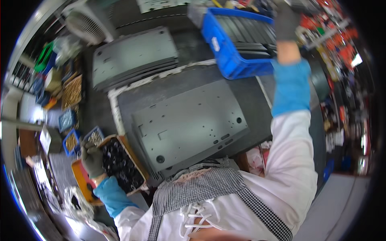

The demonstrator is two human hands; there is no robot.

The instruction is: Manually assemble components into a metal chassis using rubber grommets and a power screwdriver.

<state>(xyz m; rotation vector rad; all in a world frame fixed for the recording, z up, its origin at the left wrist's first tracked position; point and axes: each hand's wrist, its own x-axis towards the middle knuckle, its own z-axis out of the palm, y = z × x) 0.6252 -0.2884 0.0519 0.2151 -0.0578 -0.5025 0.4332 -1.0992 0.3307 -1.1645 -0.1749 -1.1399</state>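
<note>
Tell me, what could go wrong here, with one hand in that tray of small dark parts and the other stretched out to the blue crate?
The left hand is at the tray of small dark parts, which sits at the bench edge; a nudge might tip it and spill parts. The right hand reaches far to the blue crate of stacked grey plates, which seems to overhang the bench, so a pull could shift it. The sleeve could also brush the grey metal plate lying in front.

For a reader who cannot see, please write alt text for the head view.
A grey metal plate lies on the workbench before a person in grey gloves. The left hand reaches into a tray of small dark parts; the right hand stretches up beside a blue bin.
</note>
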